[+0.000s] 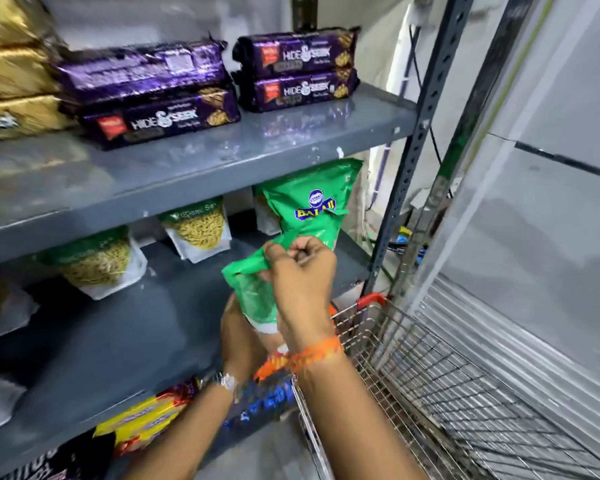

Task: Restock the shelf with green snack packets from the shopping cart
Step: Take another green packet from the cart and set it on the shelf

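Right hand (300, 271) pinches crinkled glossy green packet (309, 206) upright at grey metal shelf (125, 327) edge; left hand (238, 330) grips second packet's (253, 289) base. Wire-mesh cart (447, 382) beside.

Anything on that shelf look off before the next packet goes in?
Only the green packet pinched by the right hand is creased and tilted; the left hand supports another below. Shelved packets stand upright.
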Motion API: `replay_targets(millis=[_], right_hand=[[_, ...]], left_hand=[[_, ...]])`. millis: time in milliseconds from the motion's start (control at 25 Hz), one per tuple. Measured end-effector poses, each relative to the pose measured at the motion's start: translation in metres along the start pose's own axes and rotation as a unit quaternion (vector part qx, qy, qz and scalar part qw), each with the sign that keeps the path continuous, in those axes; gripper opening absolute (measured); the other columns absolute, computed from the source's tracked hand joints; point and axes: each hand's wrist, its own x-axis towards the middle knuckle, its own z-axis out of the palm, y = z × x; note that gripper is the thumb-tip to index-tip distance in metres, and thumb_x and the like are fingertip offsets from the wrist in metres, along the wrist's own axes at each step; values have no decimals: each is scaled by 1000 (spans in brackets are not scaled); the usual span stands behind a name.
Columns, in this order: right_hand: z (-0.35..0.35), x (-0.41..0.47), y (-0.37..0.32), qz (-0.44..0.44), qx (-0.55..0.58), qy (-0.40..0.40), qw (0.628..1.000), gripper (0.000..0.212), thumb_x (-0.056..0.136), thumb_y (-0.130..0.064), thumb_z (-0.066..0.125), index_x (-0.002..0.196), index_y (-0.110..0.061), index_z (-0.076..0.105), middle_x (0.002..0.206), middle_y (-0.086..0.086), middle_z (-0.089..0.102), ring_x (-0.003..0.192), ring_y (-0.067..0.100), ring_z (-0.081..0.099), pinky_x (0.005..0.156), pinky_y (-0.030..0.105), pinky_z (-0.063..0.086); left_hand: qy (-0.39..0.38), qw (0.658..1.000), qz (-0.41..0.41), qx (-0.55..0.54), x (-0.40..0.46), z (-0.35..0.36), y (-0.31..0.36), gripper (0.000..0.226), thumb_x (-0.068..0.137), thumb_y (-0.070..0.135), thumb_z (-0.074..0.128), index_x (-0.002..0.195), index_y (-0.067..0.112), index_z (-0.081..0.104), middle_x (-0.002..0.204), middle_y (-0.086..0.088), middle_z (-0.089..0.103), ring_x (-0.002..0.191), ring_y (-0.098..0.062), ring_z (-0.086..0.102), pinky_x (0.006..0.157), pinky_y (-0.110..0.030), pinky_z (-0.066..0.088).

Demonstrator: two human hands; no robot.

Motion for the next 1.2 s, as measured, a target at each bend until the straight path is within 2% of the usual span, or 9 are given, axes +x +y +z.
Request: replay_targets(millis=[80, 200, 360, 480, 680, 800, 880, 1000, 1200], right_hand=[[27, 13, 9, -6, 2, 1, 1000, 36, 79, 3, 69, 67, -21, 45, 56, -2, 47, 52, 12, 48, 64, 50, 59], [59, 28, 24, -9, -3, 6, 1000, 35, 81, 3, 68, 69, -20, 45, 57, -2, 49, 52, 12, 50, 72, 59, 60], [85, 43, 45, -16, -49, -12, 999, 26, 75, -7, 70, 69, -20, 48, 58, -4, 52, 60, 22, 59, 76, 57, 60], [92, 45, 45, 24, 11, -106, 994, 14, 88, -6, 66, 86, -8, 53, 69, 5, 58, 57, 17, 65, 77, 45, 59], [30, 74, 43, 15, 55, -118, 991, 22, 97, -2, 53, 79, -14, 49, 66, 3, 51, 57, 14, 49, 57, 23, 52], [-15, 103, 69, -7, -70, -52, 996, 18, 93, -2, 53, 81, -15, 55, 73, 3, 57, 69, 21, 54, 70, 34, 50], [-28, 115, 92, 26, -130, -86, 987, 10, 93, -12, 51, 90, -14, 61, 89, 6, 63, 87, 26, 60, 85, 41, 49], [-31, 125, 120, 47, -183, -168, 967, 32, 88, -1, 46, 109, -14, 66, 114, 3, 66, 112, 27, 60, 102, 41, 46], [-25, 134, 143, 23, -256, -264, 930, 78, 62, 3, 42, 135, -20, 55, 144, 6, 55, 125, 28, 58, 88, 30, 59]], left_hand=[[-18, 999, 4, 50, 28, -18, 4, 41, 49, 66, 56, 67, 32, 70, 51, 19, 63, 55, 1, 61, 64, -16, 53], [-4, 998, 22, 63, 63, -39, -6, 45, 45, 60, 43, 72, 27, 57, 72, 7, 59, 82, -5, 58, 83, -44, 50], [53, 988, 108, 97, 84, -47, -4, 60, 44, 59, 50, 74, 9, 66, 88, -23, 73, 88, -8, 54, 73, -33, 42], [43, 991, 93, 91, 101, -56, -19, 43, 43, 58, 69, 72, 27, 72, 84, 6, 76, 85, -3, 65, 77, -28, 51], [-10, 990, 101, 95, 115, -63, -38, 79, 34, 32, 104, 104, 10, 74, 106, -3, 78, 104, -21, 74, 90, -44, 60], [6, 996, 79, 42, 109, -59, -40, 80, 45, 4, 99, 116, 9, 61, 111, 0, 73, 103, -17, 72, 85, -22, 60], [26, 996, 78, -18, 100, -55, -51, 94, 53, 3, 94, 134, 14, 47, 128, -2, 64, 112, -13, 66, 92, -20, 56], [73, 991, 46, -101, 77, -42, -73, 109, 57, 27, 84, 151, 29, 28, 156, 2, 37, 139, -14, 46, 118, -42, 38], [47, 973, 43, -222, 57, -18, -78, 86, 73, 35, 69, 151, 31, 32, 157, 5, 40, 143, -12, 43, 122, -44, 30]])
